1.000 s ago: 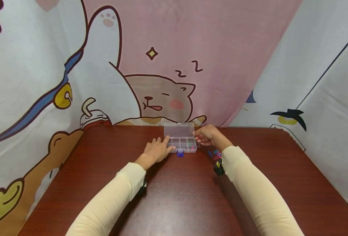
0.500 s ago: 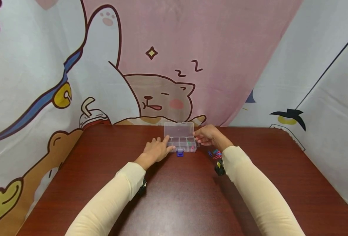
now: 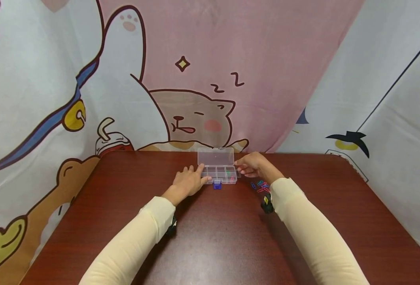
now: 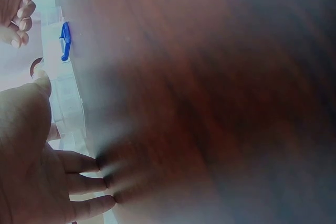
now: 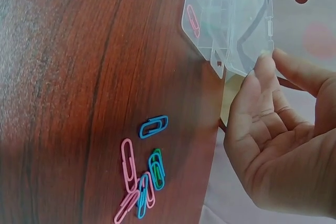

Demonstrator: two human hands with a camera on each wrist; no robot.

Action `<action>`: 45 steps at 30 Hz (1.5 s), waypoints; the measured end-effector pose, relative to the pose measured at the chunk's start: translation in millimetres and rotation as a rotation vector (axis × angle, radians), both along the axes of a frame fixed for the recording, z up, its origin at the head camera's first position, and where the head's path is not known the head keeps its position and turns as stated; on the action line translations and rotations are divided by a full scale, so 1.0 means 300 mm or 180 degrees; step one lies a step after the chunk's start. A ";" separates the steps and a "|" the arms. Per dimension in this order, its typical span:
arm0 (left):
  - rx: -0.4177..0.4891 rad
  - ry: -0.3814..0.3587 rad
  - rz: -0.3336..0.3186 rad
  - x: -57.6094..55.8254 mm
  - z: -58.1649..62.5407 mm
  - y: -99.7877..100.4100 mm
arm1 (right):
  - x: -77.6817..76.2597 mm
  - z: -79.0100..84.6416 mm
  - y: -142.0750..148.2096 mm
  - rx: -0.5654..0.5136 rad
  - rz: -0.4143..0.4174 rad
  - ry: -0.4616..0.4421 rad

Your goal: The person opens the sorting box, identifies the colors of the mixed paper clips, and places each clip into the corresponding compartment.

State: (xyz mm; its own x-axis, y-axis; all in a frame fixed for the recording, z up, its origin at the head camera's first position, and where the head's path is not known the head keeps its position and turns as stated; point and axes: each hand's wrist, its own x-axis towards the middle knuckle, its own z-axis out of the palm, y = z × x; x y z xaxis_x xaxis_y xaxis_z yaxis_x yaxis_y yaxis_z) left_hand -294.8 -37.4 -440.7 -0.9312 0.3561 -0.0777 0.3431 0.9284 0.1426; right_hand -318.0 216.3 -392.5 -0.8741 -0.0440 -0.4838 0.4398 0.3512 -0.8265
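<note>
A clear divided box stands on the table with its lid raised and its blue latch hanging at the front. My left hand lies spread at the box's left end, its thumb and forefinger by the rim. Beside the lid's right edge is my right hand, thumb and forefinger tips close together at the lid corner and the other fingers loosely bent. No clip shows between these fingers. Inside the box, at the right end, are a green item and a pink paper clip.
Right of the box, several paper clips lie loose on the brown table: a blue one apart, pink ones and others in a small cluster. A patterned cloth hangs behind the table.
My right hand has shifted slightly right, away from the lid. The left hand, box, raised lid and loose paper clips have stayed put.
</note>
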 end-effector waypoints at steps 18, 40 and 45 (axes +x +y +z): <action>0.0064 0.0061 -0.0031 0.002 -0.004 -0.004 | 0.046 -0.014 0.095 0.0803 0.0241 0.0069; 0.0085 0.0028 -0.0041 0.007 0.002 -0.004 | 0.073 -0.062 0.141 0.1606 0.0437 0.0003; 0.0085 -0.0003 -0.0026 0.006 0.004 -0.004 | 0.081 -0.066 0.133 0.1840 0.0624 0.0027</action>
